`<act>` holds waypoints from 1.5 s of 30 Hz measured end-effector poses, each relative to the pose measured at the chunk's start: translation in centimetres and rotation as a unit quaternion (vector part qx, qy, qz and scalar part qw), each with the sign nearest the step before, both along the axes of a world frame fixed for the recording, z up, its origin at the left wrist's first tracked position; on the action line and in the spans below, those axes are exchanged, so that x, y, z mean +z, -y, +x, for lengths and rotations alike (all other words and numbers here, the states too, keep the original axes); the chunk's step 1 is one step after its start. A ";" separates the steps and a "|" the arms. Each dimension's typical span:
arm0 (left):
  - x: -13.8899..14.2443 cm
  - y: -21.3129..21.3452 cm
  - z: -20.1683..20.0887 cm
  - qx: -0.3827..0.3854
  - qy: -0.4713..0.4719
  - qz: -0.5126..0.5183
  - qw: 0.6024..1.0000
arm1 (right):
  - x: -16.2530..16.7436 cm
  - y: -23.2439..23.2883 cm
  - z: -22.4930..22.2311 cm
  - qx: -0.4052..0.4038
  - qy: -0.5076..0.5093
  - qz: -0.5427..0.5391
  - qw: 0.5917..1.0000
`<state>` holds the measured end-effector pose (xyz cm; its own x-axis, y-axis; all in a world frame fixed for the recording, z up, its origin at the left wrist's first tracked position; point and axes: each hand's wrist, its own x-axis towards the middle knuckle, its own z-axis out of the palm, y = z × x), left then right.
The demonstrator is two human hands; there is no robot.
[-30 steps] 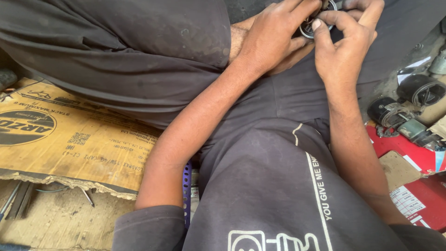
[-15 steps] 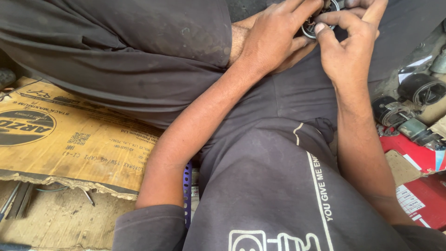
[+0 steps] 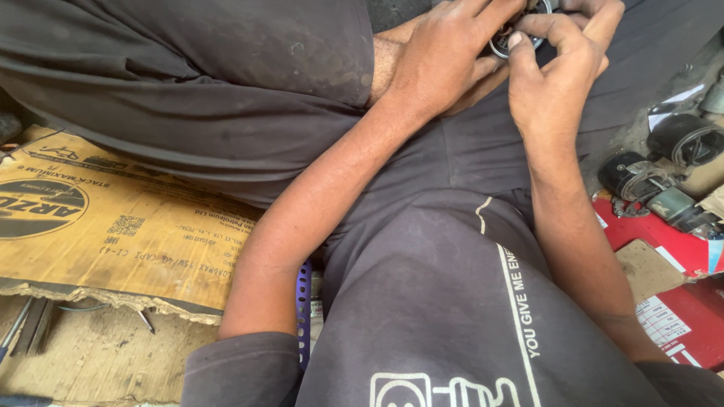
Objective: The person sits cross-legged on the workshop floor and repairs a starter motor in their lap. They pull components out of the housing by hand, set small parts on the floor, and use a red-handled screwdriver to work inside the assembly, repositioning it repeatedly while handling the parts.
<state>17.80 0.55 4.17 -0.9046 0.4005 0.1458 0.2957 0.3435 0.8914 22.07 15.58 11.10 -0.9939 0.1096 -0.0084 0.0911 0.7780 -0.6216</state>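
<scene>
Left hand (image 3: pixel 445 64) and right hand (image 3: pixel 554 83) together grasp a small round metal ring part (image 3: pixel 507 47) at far centre. Flattened brown cardboard (image 3: pixel 113 226) lies left.

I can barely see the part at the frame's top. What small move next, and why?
Probably lower the round metal part toward the lap: both the left hand and right hand pinch it at the top edge, where fingers hide most of it.
</scene>
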 end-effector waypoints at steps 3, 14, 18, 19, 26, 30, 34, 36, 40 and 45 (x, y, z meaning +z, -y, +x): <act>0.0 -0.1 0.0 -0.002 0.004 -0.003 1.000 | -0.1 0.0 0.0 -0.005 -0.003 -0.006 1.000; -0.5 -0.4 0.2 0.002 0.001 0.011 1.000 | -0.2 0.5 0.3 0.007 -0.019 0.071 0.997; -0.6 -0.5 0.1 -0.001 0.008 0.013 1.000 | -0.6 0.4 0.5 0.011 -0.030 0.093 0.995; -0.6 -0.4 0.1 -0.003 0.012 0.010 1.000 | -0.6 0.3 0.5 0.010 -0.028 0.088 0.996; -0.3 -0.2 0.1 -0.007 0.032 0.005 0.999 | 0.2 -1.0 -0.5 0.000 0.039 -0.023 0.999; 0.0 0.0 0.1 -0.007 0.040 0.010 0.999 | 1.0 -0.9 -1.0 -0.052 0.095 -0.080 0.991; 0.2 0.2 -0.1 -0.006 0.028 0.015 0.999 | 1.4 -1.1 -1.0 0.004 0.091 -0.068 0.993; 0.3 0.1 0.0 -0.008 0.037 0.019 0.999 | 1.5 -1.5 -0.9 0.027 0.082 -0.074 0.994; 0.1 0.0 0.0 -0.014 0.047 0.021 0.999 | 1.0 -1.4 -0.6 -0.032 0.101 -0.132 0.986; 0.1 0.1 0.2 -0.004 0.029 0.016 0.999 | 1.3 -1.5 -0.7 0.027 0.087 -0.072 0.993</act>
<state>17.96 0.44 4.24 -0.9086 0.4041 0.1061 0.2457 0.3113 0.9180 21.37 17.06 12.45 -0.9805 0.0416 -0.1923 0.1676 0.6884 -0.7057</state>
